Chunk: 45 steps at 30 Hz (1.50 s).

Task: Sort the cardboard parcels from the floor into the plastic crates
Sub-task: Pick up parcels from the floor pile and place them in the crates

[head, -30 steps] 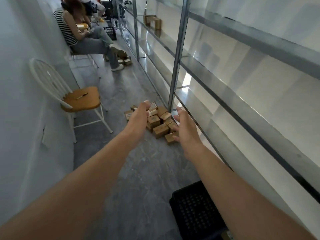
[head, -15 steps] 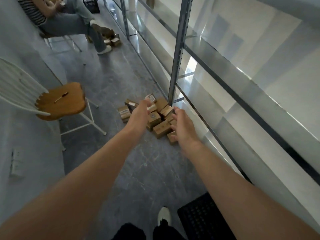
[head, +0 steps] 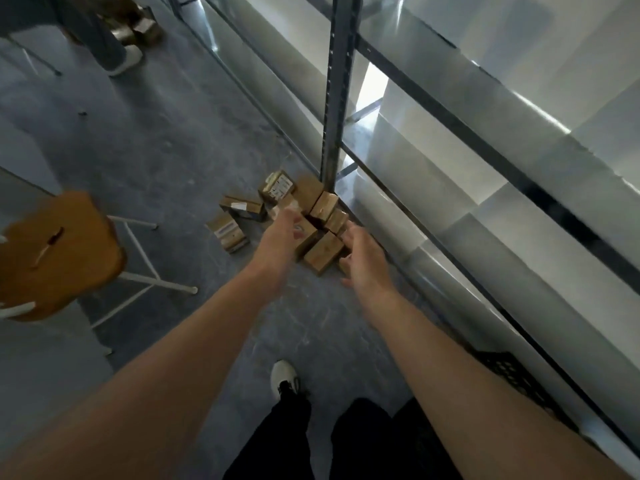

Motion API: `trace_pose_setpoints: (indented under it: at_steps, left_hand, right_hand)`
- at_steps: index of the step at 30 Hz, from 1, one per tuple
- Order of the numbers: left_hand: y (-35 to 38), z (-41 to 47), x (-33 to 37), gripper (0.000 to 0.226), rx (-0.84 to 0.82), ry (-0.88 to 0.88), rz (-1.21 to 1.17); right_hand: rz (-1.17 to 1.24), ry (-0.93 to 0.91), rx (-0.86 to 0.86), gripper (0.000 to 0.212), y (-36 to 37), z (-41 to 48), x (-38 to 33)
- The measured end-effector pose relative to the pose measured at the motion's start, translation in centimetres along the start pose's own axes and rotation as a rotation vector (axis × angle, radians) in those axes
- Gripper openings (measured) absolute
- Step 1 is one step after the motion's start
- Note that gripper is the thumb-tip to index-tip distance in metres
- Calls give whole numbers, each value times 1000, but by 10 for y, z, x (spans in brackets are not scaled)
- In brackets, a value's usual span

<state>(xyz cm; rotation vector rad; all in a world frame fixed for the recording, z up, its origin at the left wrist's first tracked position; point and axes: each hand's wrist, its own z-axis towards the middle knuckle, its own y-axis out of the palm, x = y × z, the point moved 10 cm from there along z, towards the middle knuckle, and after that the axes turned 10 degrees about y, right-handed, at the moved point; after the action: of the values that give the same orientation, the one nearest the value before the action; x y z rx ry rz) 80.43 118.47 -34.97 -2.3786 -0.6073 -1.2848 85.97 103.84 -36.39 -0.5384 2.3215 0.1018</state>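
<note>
Both arms were stretched out low. The left hand [head: 280,237] was over the cardboard parcels [head: 320,252], fingers loosely spread and gripping nothing; blur hid any contact. The right hand [head: 363,259] was just right of the nearest parcel, fingers spread, empty. The parcels lay heaped on the grey floor [head: 173,133] at the foot of the shelf upright [head: 334,116]. A black plastic crate [head: 512,375] sat near right under the shelving. A wooden-seated chair [head: 59,251] stood to the left.

The left hand [head: 281,235] and right hand [head: 363,259] are bare, as are both forearms [head: 194,341]. Loose black trousers [head: 277,441] cover the legs. Just ahead of the trousers is one white shoe [head: 284,375].
</note>
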Motion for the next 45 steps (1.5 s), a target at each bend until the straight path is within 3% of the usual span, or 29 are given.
trace_pose_setpoints:
  at_steps: [7, 18, 22, 25, 29, 37, 39, 45]
  left_hand:
    - [6, 117, -24, 46, -61, -120, 67]
    - [52, 295, -161, 50, -110, -304, 123]
    - [73, 362, -230, 49, -149, -339, 179]
    - [86, 406, -287, 46, -183, -348, 237]
    - [99, 454, -353, 49, -244, -361, 288]
    - [135, 536, -447, 54, -404, -293, 412]
    - [140, 550, -461, 59, -430, -292, 458]
    - [147, 580, -501, 89, -442, -247, 540]
  right_hand:
    - [91, 134, 40, 81, 19, 97, 0]
    - [162, 312, 135, 29, 26, 309, 84]
    - [212, 386, 140, 46, 40, 385, 133]
    - [222, 459, 150, 30, 49, 443, 185]
    - [258, 523, 218, 32, 62, 508, 250]
    - [323, 472, 323, 41, 69, 607, 337]
    - [325, 487, 317, 42, 68, 624, 352]
    - [384, 516, 305, 72, 72, 656, 373]
